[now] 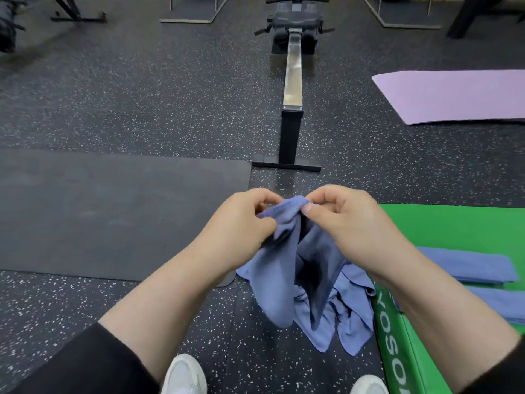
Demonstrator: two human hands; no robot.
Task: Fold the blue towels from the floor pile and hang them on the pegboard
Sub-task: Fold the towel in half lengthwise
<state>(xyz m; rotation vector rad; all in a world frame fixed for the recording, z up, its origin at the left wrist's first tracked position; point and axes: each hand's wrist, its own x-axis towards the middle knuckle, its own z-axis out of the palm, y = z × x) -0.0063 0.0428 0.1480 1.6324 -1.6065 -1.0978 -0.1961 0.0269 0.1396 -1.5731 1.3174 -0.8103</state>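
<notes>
Head view:

- Left hand [241,220]: fingers pinched the top hem of 1 blue towel [287,268], thumb pressed against the cloth.
- Right hand [349,223]: fingers pinched the same hem just beside the left hand, thumb tip on the edge.
- Blue towel, held: hung from both hands above the floor [142,109], bunched and twisted, lower end dangling close over the floor pile.
- Floor pile [346,317]: rumpled blue towels lying on the speckled floor, against the edge of the green mat [454,226].
- Folded towels [471,265]: 2 flat blue strips lay on the green mat, the nearer one partly hidden by the right forearm.
- Black mat [113,217]: lay to the left, 1 corner just beside the pile.
- Rowing machine [292,95]: stood straight ahead; purple mat [454,95] at far right.
- Pegboard: not in view.
- Step in hand, as judged: finding the corners to open the cloth for folding.
- Advice, as judged: both hands should slide outward along the hem until each reaches a corner, keeping the pinch light so the edge runs through without dropping.
- Advice, as judged: lift until the lower end clears the pile, then shake once to untwist.
- Risk, as judged: folding while the cloth is twisted would give an uneven strip, unlike the 2 on the mat.
</notes>
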